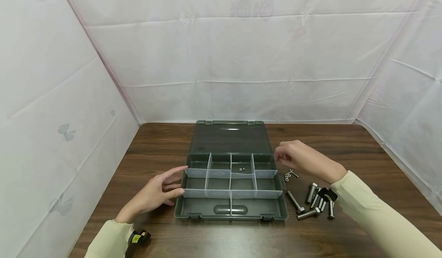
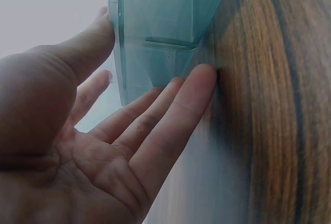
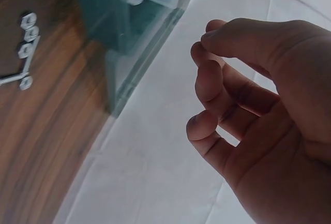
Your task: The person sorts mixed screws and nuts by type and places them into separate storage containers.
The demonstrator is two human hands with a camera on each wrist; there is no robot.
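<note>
A translucent grey-green plastic organiser box (image 1: 230, 208), lid open and divided into compartments, is seen mid-table (image 1: 165, 143). Its left wall is touched by the straight, spread fingers of the left hand (image 1: 157, 193). The right hand (image 1: 300, 158), fingers loosely curled and apparently empty, is held above the box's right edge, near small nuts (image 1: 289, 174) and steel hex bolts (image 1: 312, 202).

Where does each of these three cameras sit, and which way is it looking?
Head: worn on the person's head, looking forward and down at the wooden table, the open organizer box, loose bolts and both hands and sleeves.
Left wrist: on the left wrist, looking along the open left hand, whose fingers touch the box's side.
Right wrist: on the right wrist, looking past the curled right hand toward the box and small nuts on the table.
Shared: all three views show the box and the table.
</note>
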